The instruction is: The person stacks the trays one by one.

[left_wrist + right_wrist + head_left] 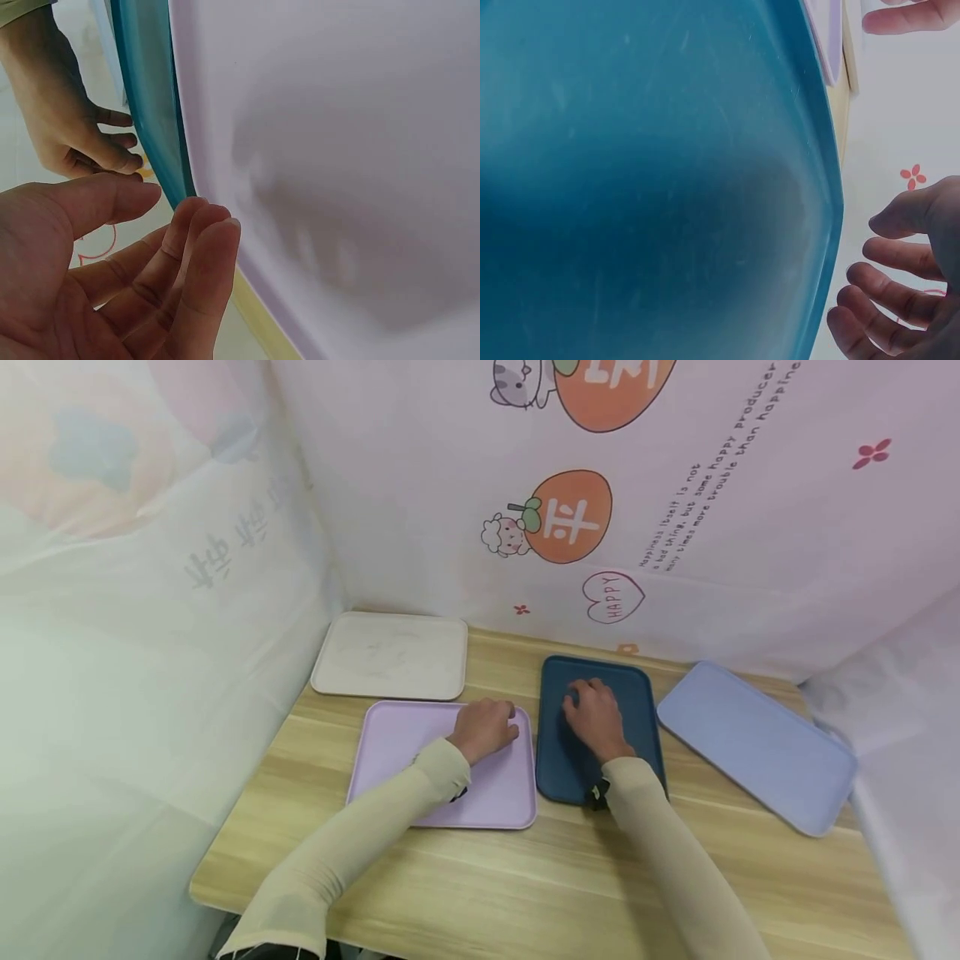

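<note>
Above the upper right part of a lilac tray (420, 747) hovers my left hand (483, 729), its fingers loosely bent and nothing between them. In the left wrist view the thumb and fingertips (214, 247) stand apart, with a gap between them. My right hand (596, 718) is over a dark blue tray (558, 760), just right of the lilac one. In the right wrist view its fingers (892, 296) are spread, relaxed and hold nothing. Both trays lie flat on the wooden table, and only shadows and faint scuffs show on their surfaces.
A white tray (390, 656) lies at the back left, close behind the lilac one. At the right a light blue tray (757, 743) sits at an angle. The wooden table (480, 877) meets a printed cloth wall (420, 485) behind, with cloth on both sides.
</note>
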`<move>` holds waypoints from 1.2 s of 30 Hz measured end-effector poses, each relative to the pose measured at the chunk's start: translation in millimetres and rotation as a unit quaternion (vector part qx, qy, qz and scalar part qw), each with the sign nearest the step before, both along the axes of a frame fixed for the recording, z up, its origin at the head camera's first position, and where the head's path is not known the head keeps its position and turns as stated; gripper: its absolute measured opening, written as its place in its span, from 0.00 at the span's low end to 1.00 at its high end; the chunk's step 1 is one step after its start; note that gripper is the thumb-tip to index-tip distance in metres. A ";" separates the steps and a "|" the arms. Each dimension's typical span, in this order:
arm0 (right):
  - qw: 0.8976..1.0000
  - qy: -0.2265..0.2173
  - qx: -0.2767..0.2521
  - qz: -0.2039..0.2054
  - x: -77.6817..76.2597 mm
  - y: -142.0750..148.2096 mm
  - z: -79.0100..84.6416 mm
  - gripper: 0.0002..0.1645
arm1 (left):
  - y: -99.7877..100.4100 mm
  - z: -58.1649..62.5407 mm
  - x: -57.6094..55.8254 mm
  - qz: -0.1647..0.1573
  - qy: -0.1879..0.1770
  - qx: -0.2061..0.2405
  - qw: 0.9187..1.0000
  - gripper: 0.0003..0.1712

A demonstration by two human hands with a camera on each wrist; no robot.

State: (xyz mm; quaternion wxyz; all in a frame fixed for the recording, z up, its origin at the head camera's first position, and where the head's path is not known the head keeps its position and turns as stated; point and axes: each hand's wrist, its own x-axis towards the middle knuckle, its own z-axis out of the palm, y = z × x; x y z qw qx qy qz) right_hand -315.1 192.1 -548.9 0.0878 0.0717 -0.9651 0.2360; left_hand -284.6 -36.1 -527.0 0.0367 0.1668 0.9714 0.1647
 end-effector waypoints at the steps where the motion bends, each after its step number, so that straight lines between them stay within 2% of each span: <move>1: 1.000 0.001 -0.002 0.001 -0.3 -1.9 -0.2 0.20 | -1.6 0.1 0.2 0.000 -0.003 0.002 1.000 0.17; 7: 1.000 0.002 0.000 0.009 -1.7 -11.9 -3.0 0.20 | -12.7 3.1 3.4 0.009 -0.010 0.003 1.000 0.17; 14: 1.000 -0.008 -0.005 0.023 -1.7 -21.4 -5.0 0.20 | -24.5 5.6 8.2 0.023 -0.035 0.004 0.999 0.18; 27: 0.999 -0.016 -0.013 0.045 -9.1 -41.3 -13.1 0.20 | -47.8 -0.6 10.4 0.032 -0.030 -0.009 0.999 0.16; 36: 0.998 -0.020 -0.019 0.055 -10.5 -51.8 -14.6 0.21 | -63.1 -3.0 17.9 0.059 -0.047 0.005 0.997 0.17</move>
